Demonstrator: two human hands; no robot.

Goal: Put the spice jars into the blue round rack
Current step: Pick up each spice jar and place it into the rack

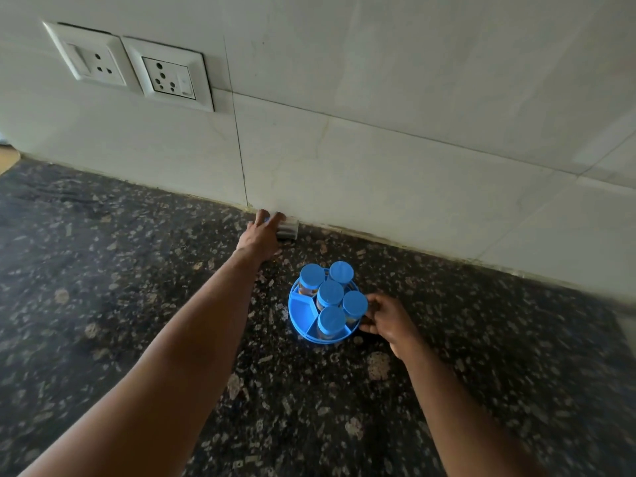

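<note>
The blue round rack [301, 306] stands on the dark speckled counter and holds several blue-lidded spice jars [329, 293]; one compartment on its left side is bare. My right hand [387, 320] grips the rack's right rim. My left hand [260, 235] reaches far back to the wall and closes over a clear spice jar [288, 228] lying on its side against the wall; its lid end is hidden under my fingers.
The granite counter [137, 270] runs along a white tiled wall [378, 149]. Two white power sockets [130, 68] are set in the wall at upper left. A wooden edge shows at the far left.
</note>
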